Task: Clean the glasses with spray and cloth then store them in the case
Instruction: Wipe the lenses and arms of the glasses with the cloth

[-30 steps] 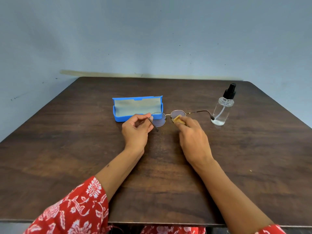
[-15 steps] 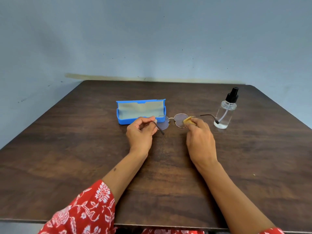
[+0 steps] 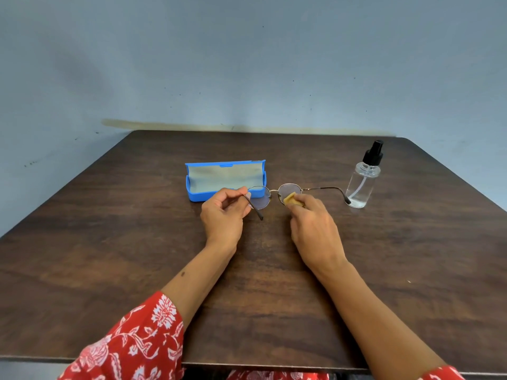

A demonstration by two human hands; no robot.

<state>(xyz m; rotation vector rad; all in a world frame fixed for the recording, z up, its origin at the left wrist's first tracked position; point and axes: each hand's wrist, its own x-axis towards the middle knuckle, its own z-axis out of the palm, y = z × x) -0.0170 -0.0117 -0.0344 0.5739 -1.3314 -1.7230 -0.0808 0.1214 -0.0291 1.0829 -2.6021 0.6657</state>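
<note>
Two forearms reach forward over the dark wooden desk (image 3: 109, 242), the left one coming out of a red floral sleeve (image 3: 131, 344) at the near edge. Beyond them, the left hand (image 3: 223, 212) has its fingers curled, pinching the glasses (image 3: 274, 194) at the left end of the frame; the folded temple arm pokes out toward the camera from between its fingertips. Just to the right, the right hand (image 3: 312, 223) pinches a small yellow cloth (image 3: 292, 200) and presses it against the right lens. The glasses sit between the two hands, held at their far fingertips, with the other temple arm stretched out to the right, its tip ending close to the clear spray bottle (image 3: 362, 185) with a black pump top. Behind the left hand, and partly hidden by it, the blue case (image 3: 197, 187) lies open, grey lining showing. Farther back, a pale blue wall (image 3: 247, 64) rises behind the desk.
</note>
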